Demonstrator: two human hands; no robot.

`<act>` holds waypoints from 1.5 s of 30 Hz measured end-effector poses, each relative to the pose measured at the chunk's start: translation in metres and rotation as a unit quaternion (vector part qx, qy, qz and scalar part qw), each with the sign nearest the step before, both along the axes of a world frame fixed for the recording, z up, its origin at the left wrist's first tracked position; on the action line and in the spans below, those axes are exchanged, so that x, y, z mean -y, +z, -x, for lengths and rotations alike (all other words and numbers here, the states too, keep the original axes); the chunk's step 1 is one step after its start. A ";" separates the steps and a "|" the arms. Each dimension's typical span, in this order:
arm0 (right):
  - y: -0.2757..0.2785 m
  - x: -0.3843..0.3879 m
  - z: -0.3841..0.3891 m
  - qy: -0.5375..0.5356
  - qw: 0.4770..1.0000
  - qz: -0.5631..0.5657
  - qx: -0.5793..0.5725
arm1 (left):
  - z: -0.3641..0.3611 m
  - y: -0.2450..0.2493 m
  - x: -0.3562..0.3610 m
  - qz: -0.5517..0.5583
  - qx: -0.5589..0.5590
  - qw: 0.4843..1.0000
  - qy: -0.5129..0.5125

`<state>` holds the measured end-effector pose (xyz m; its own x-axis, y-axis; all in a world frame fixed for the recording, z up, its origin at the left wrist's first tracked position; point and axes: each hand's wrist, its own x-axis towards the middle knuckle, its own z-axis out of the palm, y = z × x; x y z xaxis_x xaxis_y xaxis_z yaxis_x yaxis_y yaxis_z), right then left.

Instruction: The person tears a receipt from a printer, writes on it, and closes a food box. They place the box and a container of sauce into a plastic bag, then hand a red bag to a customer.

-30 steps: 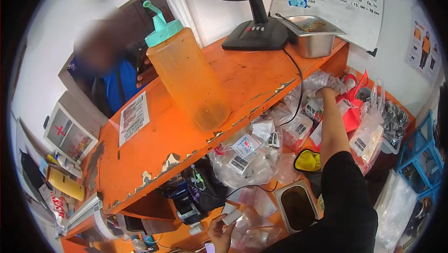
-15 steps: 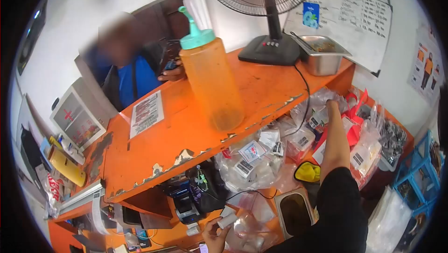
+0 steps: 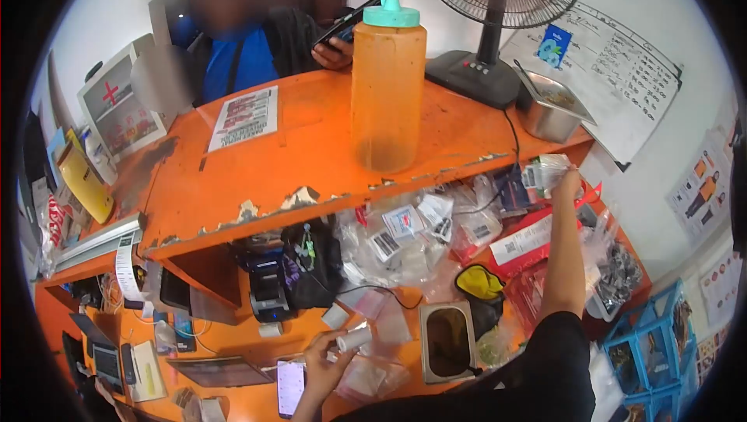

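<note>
My left hand (image 3: 324, 366) is closed on a small white paper roll (image 3: 355, 339), gripped between thumb and fingers above the lower counter. Beside it lie a lit phone (image 3: 290, 388) and a clear plastic bag (image 3: 372, 379). My right arm stretches far forward. At its end, my right hand (image 3: 569, 184) grips a clear plastic packet (image 3: 549, 172) with something whitish inside; the contents are not clear. Below that hand lies a red bag (image 3: 537, 239) with a white label. Bags with printed labels (image 3: 405, 223) are heaped to its left.
An orange raised counter (image 3: 311, 122) holds a squeeze bottle (image 3: 389, 95), a fan (image 3: 475, 75) and a steel container (image 3: 551, 114). Across it, a person in blue (image 3: 241, 60) holds a phone. Below are a metal tray (image 3: 426, 344), a black pouch (image 3: 310, 266) and blue crates (image 3: 654, 336).
My right hand has come up out of the bag pile with the clear packet, and the red bag lies flatter. My left hand still holds the roll. The camera view has shifted.
</note>
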<state>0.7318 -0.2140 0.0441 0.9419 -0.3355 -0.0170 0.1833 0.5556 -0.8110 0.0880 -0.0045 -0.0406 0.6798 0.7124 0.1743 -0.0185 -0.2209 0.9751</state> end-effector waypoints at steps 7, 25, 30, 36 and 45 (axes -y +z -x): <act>0.022 0.004 0.099 0.096 0.977 -0.151 0.119 | 0.011 0.009 0.012 -0.039 0.013 0.999 -0.002; 0.159 0.076 0.433 0.213 0.939 -0.072 0.261 | 0.033 0.015 0.034 -0.006 0.112 0.994 -0.006; 0.157 0.090 0.475 0.251 0.913 -0.079 0.311 | 0.034 0.017 0.039 -0.021 0.114 0.993 -0.036; 0.152 0.085 0.496 0.313 0.888 -0.121 0.315 | 0.041 0.019 0.038 -0.015 0.117 0.992 -0.036; 0.152 0.057 0.517 0.352 0.866 -0.135 0.330 | 0.050 0.019 0.030 -0.020 0.125 0.992 -0.021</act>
<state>0.2145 -0.2707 0.1963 0.7464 0.2577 0.6136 0.0961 0.8706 -0.4825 0.0383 -0.0340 -0.0219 0.6409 0.6732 0.3690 -0.2683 -0.2540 0.9293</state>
